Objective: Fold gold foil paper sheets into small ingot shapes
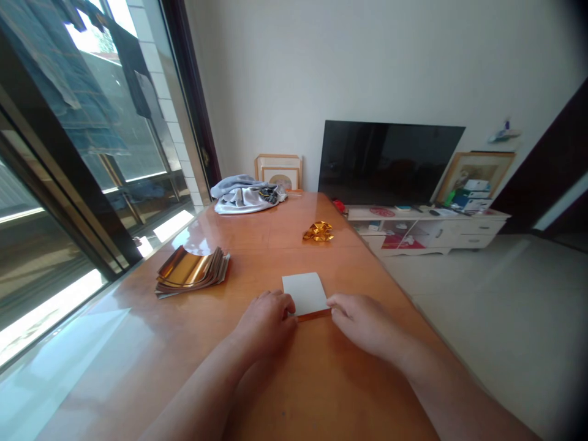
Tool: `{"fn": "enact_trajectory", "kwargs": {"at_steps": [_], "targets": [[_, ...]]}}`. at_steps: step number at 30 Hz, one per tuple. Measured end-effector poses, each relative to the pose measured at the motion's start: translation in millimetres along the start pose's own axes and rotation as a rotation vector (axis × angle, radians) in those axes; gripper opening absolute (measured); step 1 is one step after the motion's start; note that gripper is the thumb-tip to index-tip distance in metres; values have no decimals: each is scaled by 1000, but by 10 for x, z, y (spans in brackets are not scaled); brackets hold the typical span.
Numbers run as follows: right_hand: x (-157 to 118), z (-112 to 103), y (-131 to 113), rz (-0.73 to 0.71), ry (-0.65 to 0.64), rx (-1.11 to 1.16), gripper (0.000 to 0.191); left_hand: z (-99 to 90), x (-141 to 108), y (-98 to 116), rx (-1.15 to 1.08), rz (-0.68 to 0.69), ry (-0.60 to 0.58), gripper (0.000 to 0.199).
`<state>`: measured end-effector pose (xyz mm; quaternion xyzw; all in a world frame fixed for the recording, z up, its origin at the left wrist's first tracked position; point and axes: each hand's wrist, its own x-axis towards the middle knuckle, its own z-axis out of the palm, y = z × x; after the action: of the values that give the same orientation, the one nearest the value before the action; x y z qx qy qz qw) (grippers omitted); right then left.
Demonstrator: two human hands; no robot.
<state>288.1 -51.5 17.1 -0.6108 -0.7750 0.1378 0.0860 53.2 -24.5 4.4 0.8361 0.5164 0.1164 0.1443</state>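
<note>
A sheet of paper (305, 294), white on its upper face, lies on the wooden table (271, 392) with a narrow orange-gold strip along its near edge. My left hand (269, 318) grips the near left corner between thumb and fingers. At the near right corner, my right hand (356, 315) pinches the same sheet. Further left sits a fanned stack of shiny gold sheets (190, 272). Beyond the paper is a folded or crumpled gold foil piece (318, 231).
A bundle of grey cloth (248, 195) rests at the table's far end, before framed pictures (279, 168). A television (390, 162) stands on a white cabinet (459, 233) beyond the right edge. Glass windows (114, 122) line the left side.
</note>
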Motion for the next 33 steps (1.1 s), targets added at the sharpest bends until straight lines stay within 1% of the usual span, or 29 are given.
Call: {"fn": "enact_trajectory", "kwargs": {"at_steps": [4, 7, 9, 13, 14, 16, 18, 19, 21, 23, 25, 26, 27, 29, 31, 33], "targets": [[90, 62, 119, 49, 94, 136, 22, 36, 18, -15, -75, -1, -29, 11], [147, 162, 197, 58, 112, 210, 15, 42, 27, -27, -119, -6, -33, 11], [188, 233, 244, 56, 98, 310, 11, 50, 38, -40, -170, -13, -23, 10], [258, 292, 287, 158, 215, 518, 8, 94, 78, -77, -360, -93, 30, 6], [264, 285, 278, 187, 211, 586, 8, 109, 87, -82, -424, -120, 43, 8], [257, 264, 233, 213, 119, 745, 8, 137, 98, -79, -569, -154, 61, 12], [237, 250, 165, 181, 7, 901, 11, 159, 100, -58, -703, -151, 64, 16], [227, 251, 129, 150, -21, 969, 14, 167, 98, -40, -755, -138, 62, 17], [216, 268, 67, 87, -13, 1087, 24, 183, 93, -1, -819, -104, 47, 18], [221, 292, 29, 51, 30, 1158, 29, 204, 92, 33, -838, -72, 25, 17], [234, 312, 18, 28, 92, 1164, 28, 229, 97, 53, -829, -41, 14, 16], [240, 318, 19, 13, 141, 1141, 25, 240, 100, 58, -802, -27, 34, 15], [244, 321, 24, -2, 199, 1099, 21, 249, 100, 62, -757, -13, 77, 15], [243, 322, 37, -22, 336, 963, 12, 248, 90, 73, -625, 24, 218, 18], [227, 313, 46, -19, 456, 787, 7, 217, 61, 102, -482, 79, 354, 26], [201, 294, 44, -38, 542, 612, 5, 162, 17, 151, -387, 150, 431, 36]]}}
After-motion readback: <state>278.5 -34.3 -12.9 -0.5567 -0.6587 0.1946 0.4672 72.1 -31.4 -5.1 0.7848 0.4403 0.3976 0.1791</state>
